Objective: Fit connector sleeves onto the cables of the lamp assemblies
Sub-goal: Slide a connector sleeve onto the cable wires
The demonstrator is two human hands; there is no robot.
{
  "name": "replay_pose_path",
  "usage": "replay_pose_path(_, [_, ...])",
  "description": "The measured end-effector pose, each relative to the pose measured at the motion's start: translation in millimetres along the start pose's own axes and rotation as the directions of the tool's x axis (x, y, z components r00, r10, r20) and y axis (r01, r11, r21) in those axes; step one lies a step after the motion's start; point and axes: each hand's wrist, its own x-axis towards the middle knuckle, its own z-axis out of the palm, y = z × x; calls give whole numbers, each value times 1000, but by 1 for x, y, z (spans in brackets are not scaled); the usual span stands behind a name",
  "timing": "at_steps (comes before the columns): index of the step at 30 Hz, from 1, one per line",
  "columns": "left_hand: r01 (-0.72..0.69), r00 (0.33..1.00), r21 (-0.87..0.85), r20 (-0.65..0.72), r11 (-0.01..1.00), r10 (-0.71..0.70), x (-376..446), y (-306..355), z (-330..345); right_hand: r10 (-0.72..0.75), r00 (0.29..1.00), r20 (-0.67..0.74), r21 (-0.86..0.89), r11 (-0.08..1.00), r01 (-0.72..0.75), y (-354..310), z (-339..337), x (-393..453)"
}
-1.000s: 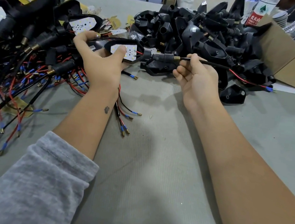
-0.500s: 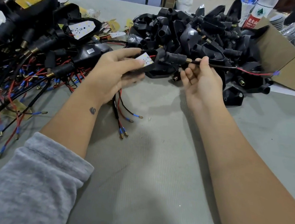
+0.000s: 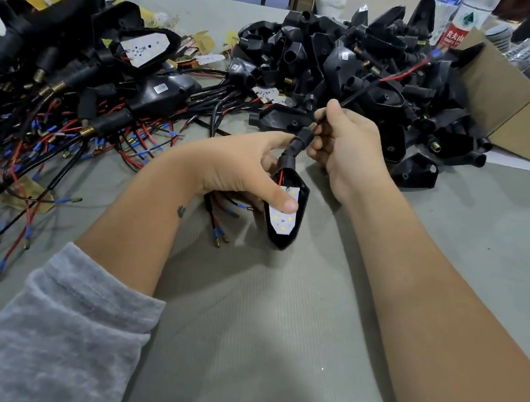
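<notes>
surface: grey ribbed table mat [image 3: 256, 348], workshop bench, chair legs at 12 o'clock edge.
clutter: finished lamp assemblies with wires [image 3: 72, 86] heaped at 10 o'clock; pile of empty black housings [image 3: 364, 66] at 1 o'clock; cardboard box [image 3: 525, 108] at 2 o'clock; bottle [image 3: 458, 28] behind the housings.
task item: lamp assembly [image 3: 285, 216], black shell with white LED board face up, held above the mat just past centre, nose pointing to 6 o'clock.
left hand: left hand [image 3: 244, 168] grips the shell, thumb pressed on the LED board.
right hand: right hand [image 3: 346, 144] pinches the cable [image 3: 369, 87] just above the sleeve; cable runs off toward 1 o'clock, red and black leads showing at its far end.
sleeve: connector sleeve [image 3: 296, 146], black, on the cable at the shell's stem, brass tip showing at its upper end.
hands relation: near each other, bridged by sleeve and cable.
step: looks like seating the sleeve down onto the stem; whether it is fully home I cannot tell.
next move: likely hold the shell steady, push the sleeve toward 6 o'clock while keeping the cable taut toward 1 o'clock, then lay the unit on the 10 o'clock heap.
</notes>
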Motion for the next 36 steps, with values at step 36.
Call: replay_pose_path(36, [-525,625,-486,-777,699,-70,9,-6,-17,86,858,506,-338,935,105,-2,11,-19])
